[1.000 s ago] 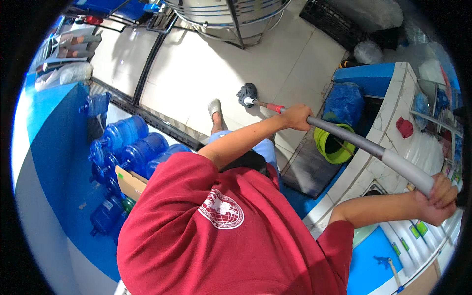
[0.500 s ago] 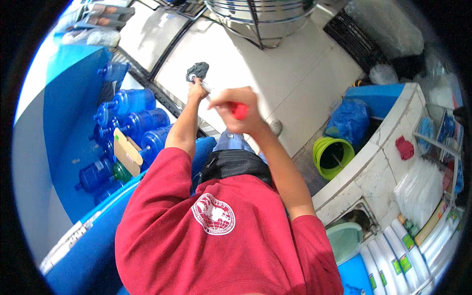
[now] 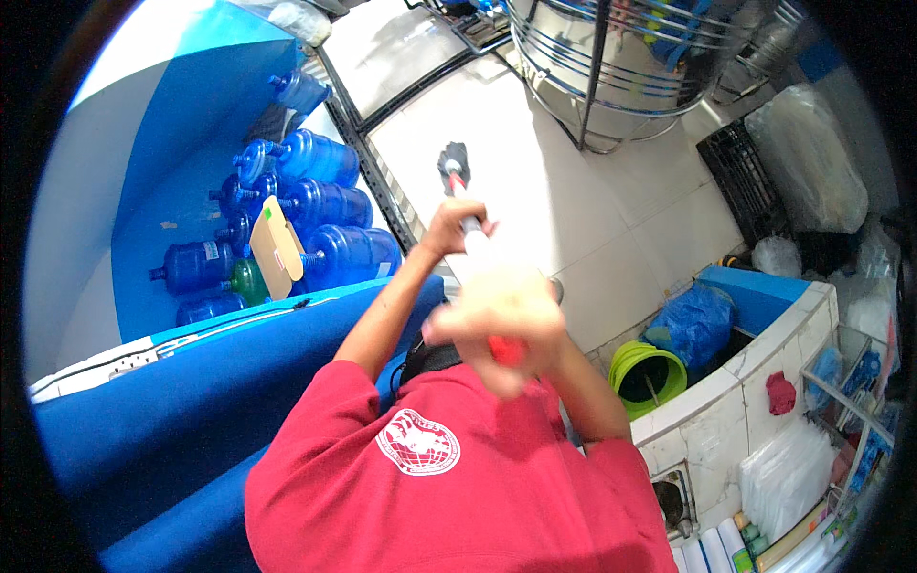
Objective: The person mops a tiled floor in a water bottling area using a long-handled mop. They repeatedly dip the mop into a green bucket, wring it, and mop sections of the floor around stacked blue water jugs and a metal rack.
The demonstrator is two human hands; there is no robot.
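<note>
A mop with a dark grey head [image 3: 455, 157] and a pale pole runs from the bright floor toward my body. My left hand [image 3: 457, 226] is closed round the pole partway down, above a red section near the head. Nearer my chest, my right hand [image 3: 511, 320] is closed over the upper end, where a red grip [image 3: 507, 351] shows below the fingers. Motion and glare blur this hand. The mop head rests on the white tiles, close to a dark floor frame.
Several blue water jugs [image 3: 330, 207] lie stacked at left beside a cardboard piece [image 3: 276, 250]. A round metal rack [image 3: 597, 86] stands ahead. At right are a black crate [image 3: 740, 181], a yellow-green bucket [image 3: 650, 377] and a tiled ledge [image 3: 707, 420] with a red cloth [image 3: 780, 392].
The view has shifted, moving the surroundings rightward. My right hand has come back toward my chest with the mop's upper end, and my left hand now grips farther from the mop head.
</note>
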